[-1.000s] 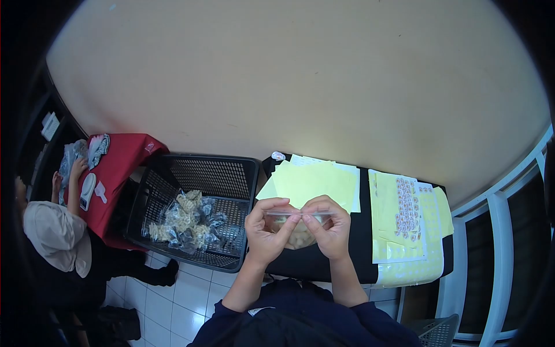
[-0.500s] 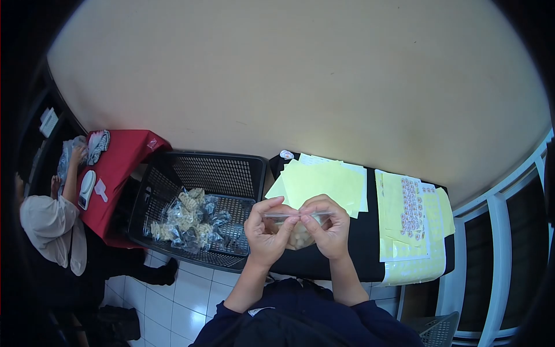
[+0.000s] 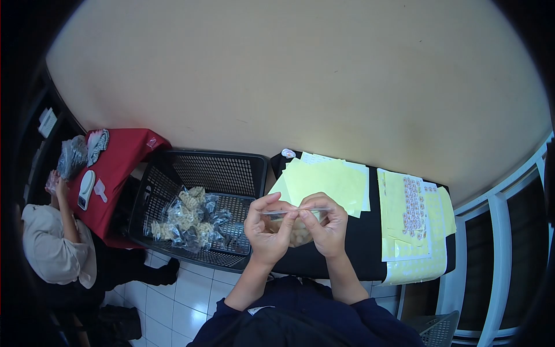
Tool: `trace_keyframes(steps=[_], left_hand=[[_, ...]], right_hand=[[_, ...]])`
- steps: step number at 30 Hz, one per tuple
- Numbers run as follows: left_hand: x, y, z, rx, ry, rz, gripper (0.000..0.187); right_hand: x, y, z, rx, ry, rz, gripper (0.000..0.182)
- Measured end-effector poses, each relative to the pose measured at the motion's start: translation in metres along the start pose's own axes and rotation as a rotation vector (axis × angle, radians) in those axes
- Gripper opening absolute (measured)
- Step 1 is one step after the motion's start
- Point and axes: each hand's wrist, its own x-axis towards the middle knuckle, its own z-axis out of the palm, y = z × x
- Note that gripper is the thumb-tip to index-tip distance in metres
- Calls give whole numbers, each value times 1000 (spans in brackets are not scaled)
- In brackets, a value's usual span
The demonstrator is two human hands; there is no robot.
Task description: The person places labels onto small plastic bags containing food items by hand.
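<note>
Between my two hands is a small clear plastic bag point(image 3: 300, 235) with pale pieces inside; their kind is hard to make out. My left hand point(image 3: 268, 232) pinches the bag's top edge between thumb and fingers. On the other side, my right hand point(image 3: 329, 230) pinches the same edge, and both thumbs meet near its middle. The hands are held above the black-covered table point(image 3: 352, 254), just in front of a pile of yellow sheets point(image 3: 324, 182).
A black plastic crate point(image 3: 254, 179) at left contains bagged pale snacks point(image 3: 193, 220). Sticker sheets point(image 3: 413, 208) lie at right. A person point(image 3: 58, 243) holds something at a red table point(image 3: 124, 156) with a white scale point(image 3: 87, 185) and scoop point(image 3: 100, 189).
My hands stay on the bag's top edge, with only a slight shift of the fingers. The other person's hands have drawn back from the large plastic bag toward their body.
</note>
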Motion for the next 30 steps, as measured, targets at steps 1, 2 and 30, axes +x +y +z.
trace_keyframes(steps=[1, 2, 30], left_hand=[[0, -2, 0, -1, -1, -1, 40], [1, -5, 0, 6, 1, 0, 40], [-43, -127, -22, 917, -484, -445, 48]], right_hand=[[1, 1, 0, -11, 4, -2, 7], [2, 2, -1, -21, 8, -4, 7], [-89, 96, -143, -852, 234, 445, 26]])
